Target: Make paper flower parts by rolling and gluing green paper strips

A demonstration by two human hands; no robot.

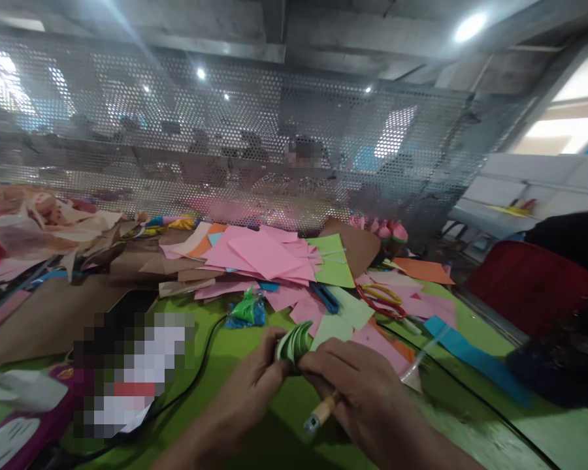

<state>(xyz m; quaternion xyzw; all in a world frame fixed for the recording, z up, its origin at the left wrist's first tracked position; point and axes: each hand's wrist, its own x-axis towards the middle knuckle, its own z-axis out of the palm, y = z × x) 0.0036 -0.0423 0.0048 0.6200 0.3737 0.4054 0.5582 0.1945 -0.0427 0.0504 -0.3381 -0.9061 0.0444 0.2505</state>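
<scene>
My left hand [255, 382] and my right hand [360, 385] meet low in the middle of the view, both pinched on a small folded green paper piece [294, 343] with curved layers. Under my right hand a short stick-like tool with a pale wooden grip and a metal end [321, 412] pokes out toward me; it seems tucked in that hand. Both hands hover just above the green tabletop [235, 365].
A heap of pink, green and orange paper sheets [269, 258] lies behind the hands, with blue scissors [323, 297], red-handled scissors [379, 303] and a blue-green wrapper [247, 310]. Brown paper [44, 316] covers the left. A black cable [196, 378] crosses. Perforated metal screen [225, 143] behind; red chair [529, 284] right.
</scene>
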